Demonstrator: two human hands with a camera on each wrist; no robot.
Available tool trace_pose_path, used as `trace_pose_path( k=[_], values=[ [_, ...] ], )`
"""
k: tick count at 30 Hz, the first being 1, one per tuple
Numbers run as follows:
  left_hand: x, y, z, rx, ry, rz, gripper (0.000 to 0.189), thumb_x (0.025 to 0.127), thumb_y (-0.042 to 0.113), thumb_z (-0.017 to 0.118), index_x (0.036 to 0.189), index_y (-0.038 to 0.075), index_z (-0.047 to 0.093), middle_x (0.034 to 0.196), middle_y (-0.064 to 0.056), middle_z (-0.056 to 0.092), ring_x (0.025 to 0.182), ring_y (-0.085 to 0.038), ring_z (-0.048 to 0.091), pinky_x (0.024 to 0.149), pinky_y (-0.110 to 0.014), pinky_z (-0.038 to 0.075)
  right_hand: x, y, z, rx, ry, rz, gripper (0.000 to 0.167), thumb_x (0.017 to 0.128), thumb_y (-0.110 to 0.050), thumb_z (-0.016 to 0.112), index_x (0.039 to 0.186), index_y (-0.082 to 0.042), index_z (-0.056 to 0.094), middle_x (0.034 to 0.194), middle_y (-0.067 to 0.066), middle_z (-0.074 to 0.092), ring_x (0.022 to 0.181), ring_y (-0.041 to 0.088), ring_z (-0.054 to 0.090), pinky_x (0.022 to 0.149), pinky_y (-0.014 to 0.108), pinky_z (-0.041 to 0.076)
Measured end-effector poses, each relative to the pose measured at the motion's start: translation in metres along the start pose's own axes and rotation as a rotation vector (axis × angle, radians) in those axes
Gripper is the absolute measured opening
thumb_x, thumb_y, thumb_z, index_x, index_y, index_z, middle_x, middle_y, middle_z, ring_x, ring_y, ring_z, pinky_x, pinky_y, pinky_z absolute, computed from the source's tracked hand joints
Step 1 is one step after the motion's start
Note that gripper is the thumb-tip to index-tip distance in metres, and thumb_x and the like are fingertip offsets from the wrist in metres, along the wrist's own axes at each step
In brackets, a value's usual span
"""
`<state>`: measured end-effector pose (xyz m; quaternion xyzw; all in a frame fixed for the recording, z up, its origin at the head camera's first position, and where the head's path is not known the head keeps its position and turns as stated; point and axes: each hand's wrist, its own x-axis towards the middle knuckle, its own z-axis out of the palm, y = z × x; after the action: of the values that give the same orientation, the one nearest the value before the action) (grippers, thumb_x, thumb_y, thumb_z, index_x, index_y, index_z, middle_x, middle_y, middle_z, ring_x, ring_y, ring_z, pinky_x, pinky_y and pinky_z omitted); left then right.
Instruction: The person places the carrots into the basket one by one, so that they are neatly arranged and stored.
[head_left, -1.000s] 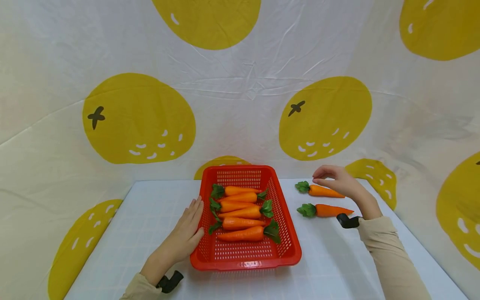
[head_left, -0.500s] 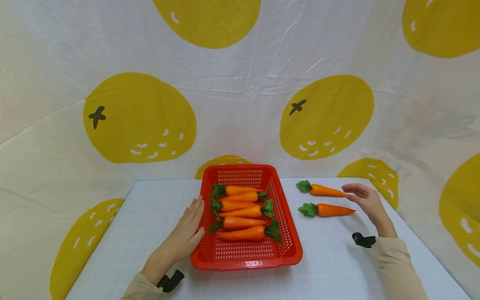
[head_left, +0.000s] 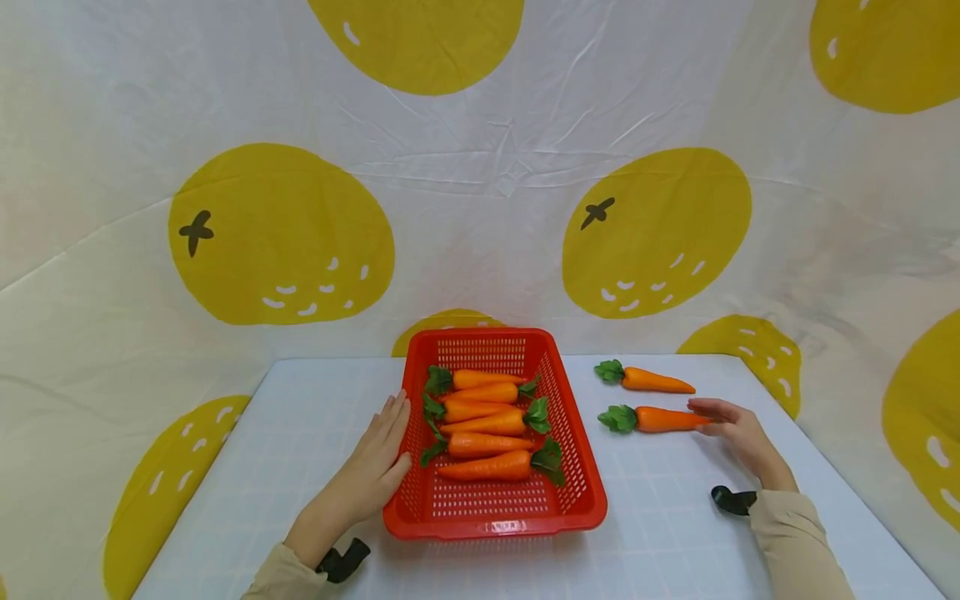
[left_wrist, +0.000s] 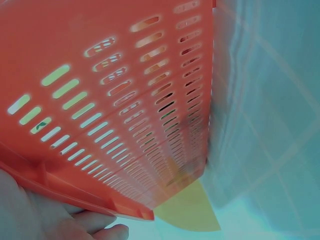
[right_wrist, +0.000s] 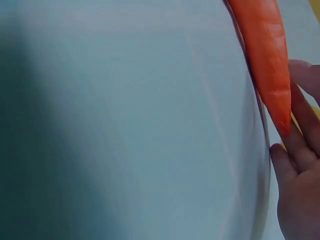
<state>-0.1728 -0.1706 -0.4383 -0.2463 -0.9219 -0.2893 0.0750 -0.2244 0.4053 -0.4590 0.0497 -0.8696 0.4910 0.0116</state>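
My left hand (head_left: 365, 475) rests along the left rim of a red plastic basket (head_left: 495, 528), fingers straight; the left wrist view shows its fingers (left_wrist: 95, 220) at that rim. Several orange carrots (head_left: 487, 467) with green leafy tops lie crosswise in the basket. To its right, two more carrots lie on the table, leaves to the left: a farther carrot (head_left: 657, 381) and a nearer carrot (head_left: 663, 419). My right hand (head_left: 746, 442) is at the nearer carrot's pointed tip, fingers loosely extended. In the right wrist view the tip sits between thumb and fingers, without a visible pinch.
A pale checked cloth covers the table (head_left: 652, 533). Behind it hangs a white curtain (head_left: 480, 250) printed with large yellow fruit, close to the table's back edge and the basket's far end. Dark wrist-worn cameras sit below both hands.
My right hand has moved from above the farther carrot, rightward past its tip, then down toward me to the nearer carrot's tip. The left hand and basket stay put.
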Motion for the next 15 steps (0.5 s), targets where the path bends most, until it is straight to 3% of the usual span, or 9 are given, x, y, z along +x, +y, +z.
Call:
trace_pose_path(
  k=[1,2,5,11,15],
  values=[
    [0.0,0.0,0.0,0.002,0.004,0.005,0.07,0.096,0.008,0.049,0.155,-0.007,0.016,0.164,-0.019,0.009,0.151,-0.036,0.007,0.117,-0.06,0.011,0.008,0.016,-0.007,-0.041,-0.03,0.057,0.046,0.1,-0.018,0.057,0.14,0.003,0.051,0.139,0.022,0.054,0.126,0.035,0.046,0.106,0.07,0.026],
    [0.0,0.0,0.0,0.005,0.009,0.011,0.07,0.096,0.008,0.05,0.155,-0.008,0.016,0.164,-0.02,0.01,0.15,-0.037,0.008,0.117,-0.061,0.012,0.015,0.03,-0.012,-0.054,-0.057,0.082,0.053,0.098,-0.022,0.062,0.141,0.006,0.049,0.141,0.031,0.048,0.127,0.045,0.041,0.105,0.069,0.029],
    [0.0,0.001,0.0,0.008,0.02,0.023,0.07,0.095,0.007,0.05,0.154,-0.009,0.017,0.163,-0.022,0.011,0.15,-0.039,0.009,0.116,-0.062,0.012,0.026,0.052,-0.013,-0.061,-0.055,0.095,0.058,0.094,-0.026,0.069,0.14,0.005,0.052,0.142,0.031,0.048,0.129,0.048,0.038,0.103,0.069,0.032],
    [0.0,0.002,0.0,0.007,0.027,0.027,0.069,0.095,0.006,0.05,0.154,-0.009,0.017,0.163,-0.022,0.012,0.149,-0.04,0.01,0.115,-0.063,0.012,0.025,0.052,-0.005,-0.079,-0.008,0.124,0.047,0.093,-0.013,0.067,0.136,0.003,0.056,0.14,0.03,0.048,0.128,0.046,0.039,0.106,0.067,0.031],
    [-0.001,0.002,0.0,0.007,0.04,0.041,0.069,0.094,0.005,0.05,0.154,-0.01,0.019,0.162,-0.023,0.013,0.148,-0.042,0.012,0.115,-0.064,0.014,0.025,0.052,-0.005,-0.11,-0.004,0.134,0.045,0.093,-0.015,0.068,0.133,0.003,0.059,0.137,0.029,0.051,0.124,0.043,0.043,0.104,0.063,0.036]
  ],
)
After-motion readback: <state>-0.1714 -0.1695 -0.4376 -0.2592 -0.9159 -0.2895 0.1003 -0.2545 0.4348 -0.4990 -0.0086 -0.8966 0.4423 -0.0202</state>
